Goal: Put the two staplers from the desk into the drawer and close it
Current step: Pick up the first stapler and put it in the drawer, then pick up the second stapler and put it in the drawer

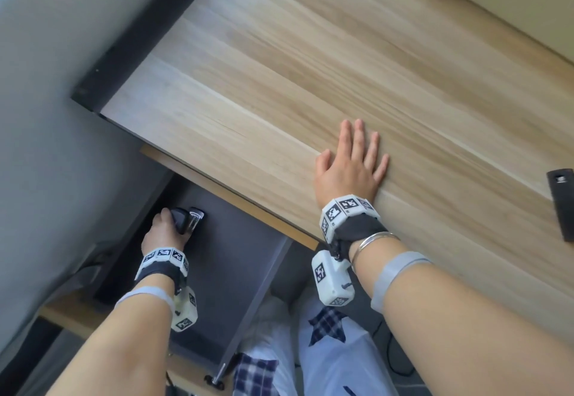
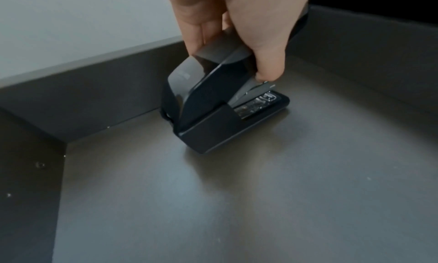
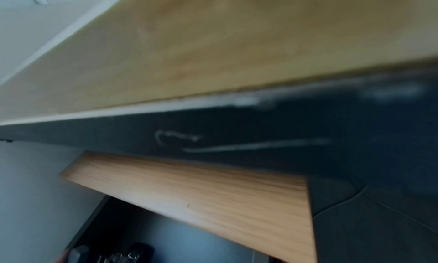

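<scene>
From the head camera, the left hand [image 1: 161,229] reaches down into the open dark grey drawer [image 1: 248,259] under the light wood-grain desk top [image 1: 310,69] and grips a glossy black stapler [image 1: 186,220] near the drawer's far left corner. The stapler's long axis runs away from the person, its silver metal mouth pointing toward the desk's underside. The right hand [image 1: 348,162] lies flat on the desk top near its front edge, fingers straight and slightly spread, holding nothing. At the right edge of the desk lies a second black stapler [image 1: 563,203], partly cut off by the frame; a small white mark on it is too small to read. Both wrists wear white bands printed with black-and-white square markers.

From the left wrist camera, the black stapler [image 2: 213,106] rests with its base on the drawer floor [image 2: 237,201], close to the left wall. Its hinged top is tilted up, pinched between the fingers [image 2: 196,29] on one side and the thumb on the other. The open mouth points toward the drawer's back. A faint embossed mark on the top is unreadable.

From the right wrist camera, blurred, the desk edge [image 3: 213,42] fills the top, with the stapler [image 3: 132,254] dimly visible in the drawer below. The right hand itself is out of that picture.
</scene>
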